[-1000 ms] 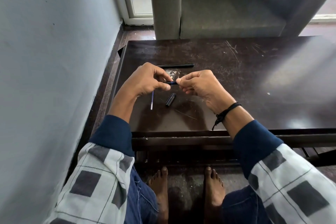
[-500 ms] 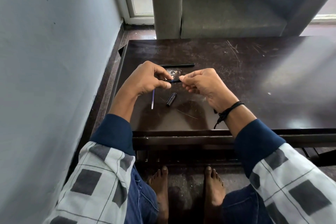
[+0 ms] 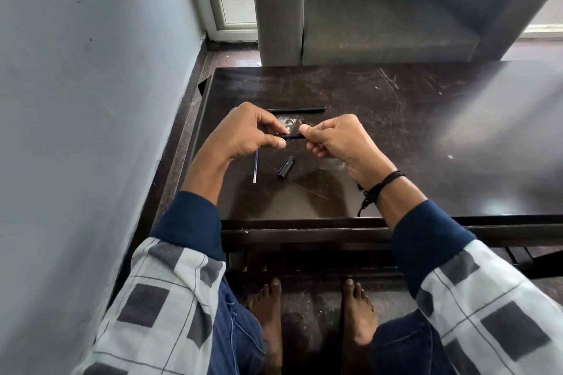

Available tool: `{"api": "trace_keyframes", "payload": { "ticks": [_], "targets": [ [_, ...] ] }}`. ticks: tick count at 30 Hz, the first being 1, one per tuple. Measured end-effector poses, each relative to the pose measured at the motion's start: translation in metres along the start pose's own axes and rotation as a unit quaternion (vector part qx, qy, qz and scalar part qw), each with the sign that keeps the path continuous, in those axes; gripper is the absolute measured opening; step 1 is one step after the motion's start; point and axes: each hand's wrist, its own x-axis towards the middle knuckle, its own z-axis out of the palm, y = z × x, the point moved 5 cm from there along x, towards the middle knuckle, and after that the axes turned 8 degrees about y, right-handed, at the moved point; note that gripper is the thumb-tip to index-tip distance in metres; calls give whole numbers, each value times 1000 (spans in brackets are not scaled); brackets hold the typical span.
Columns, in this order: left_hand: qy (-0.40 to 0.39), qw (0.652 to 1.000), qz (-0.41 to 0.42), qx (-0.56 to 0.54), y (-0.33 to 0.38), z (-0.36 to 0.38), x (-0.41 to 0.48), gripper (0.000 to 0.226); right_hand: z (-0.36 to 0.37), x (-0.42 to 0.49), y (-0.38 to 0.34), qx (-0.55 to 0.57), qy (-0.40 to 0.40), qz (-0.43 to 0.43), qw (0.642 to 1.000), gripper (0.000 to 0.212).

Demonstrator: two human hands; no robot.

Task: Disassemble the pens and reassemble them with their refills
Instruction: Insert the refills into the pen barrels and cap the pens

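Both hands hold a dark pen (image 3: 293,136) level above the dark table (image 3: 396,137). My left hand (image 3: 246,132) pinches its left end and my right hand (image 3: 335,140) pinches its right end; most of the pen is hidden by fingers. A thin blue refill (image 3: 255,167) lies on the table just below my left hand. A black pen cap (image 3: 286,166) lies to the refill's right, tilted. A long black pen barrel (image 3: 297,110) rests flat on the table behind my hands.
A grey wall (image 3: 91,100) runs close along the left. A grey armchair (image 3: 380,15) stands behind the table's far edge. The table's front edge (image 3: 304,224) sits just past my wrists, with my knees and bare feet below it.
My hands have drawn slightly apart, showing a bit more of the pen between the fingertips. The refill, cap and barrel on the table have not moved.
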Motion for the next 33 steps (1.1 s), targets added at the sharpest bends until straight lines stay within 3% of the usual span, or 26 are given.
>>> {"api": "trace_keyframes", "payload": {
  "ticks": [8, 27, 33],
  "targets": [
    [-7, 1000, -5, -19, -2, 1, 0, 26, 2, -1, -5, 19, -19, -30, 999, 13],
    [-1, 999, 12, -38, 4, -2, -1, 27, 5, -1, -5, -45, 3, 0, 999, 56],
    [10, 1000, 6, -26, 0, -3, 0, 27, 3, -3, -9, 12, -24, -36, 999, 26]
  ]
}}
